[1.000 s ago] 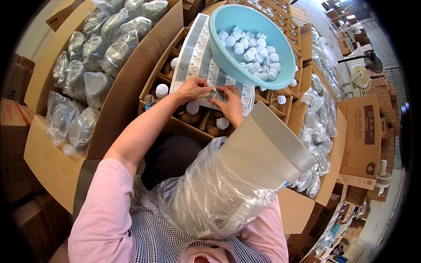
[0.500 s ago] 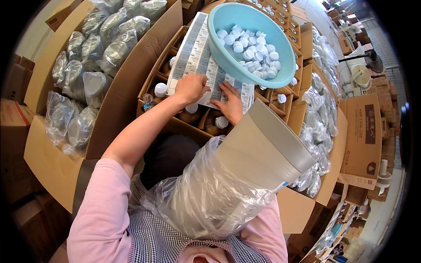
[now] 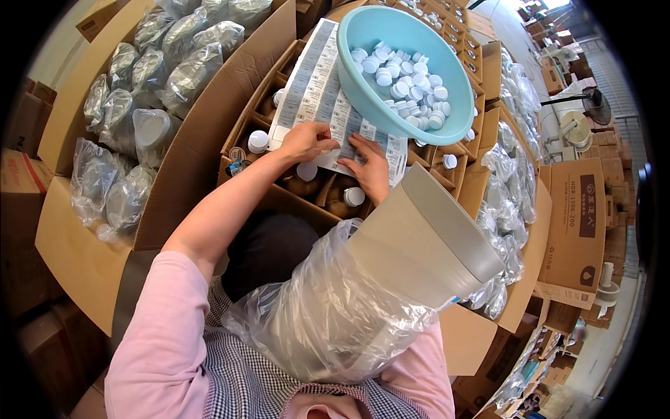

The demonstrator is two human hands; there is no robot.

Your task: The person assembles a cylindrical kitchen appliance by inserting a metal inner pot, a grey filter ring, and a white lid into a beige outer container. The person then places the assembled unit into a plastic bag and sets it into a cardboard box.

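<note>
A sheet of printed labels (image 3: 314,94) lies over the top of a divided cardboard box (image 3: 241,133). My left hand (image 3: 307,142) is at the sheet's near edge, its fingers bent and pinched together; what is between the fingertips is too small to make out. Beside it, my right hand (image 3: 370,167) rests on the sheet with thumb and fingers apart. White-capped brown bottles (image 3: 342,199) stand in the box's compartments below my hands. A pale blue basin (image 3: 342,59) full of white caps (image 3: 408,84) sits on the sheet's far right part.
A grey tapered bin (image 3: 419,237), partly wrapped in a clear plastic bag (image 3: 328,307), leans across my lap and hides most of my right forearm. Open cartons of bagged clear containers stand left (image 3: 188,140) and right (image 3: 537,230). A fan (image 3: 597,105) stands farther right.
My left fingertips have shifted slightly toward my right hand along the sheet. My right hand stays on the sheet. The whole view has tilted a little.
</note>
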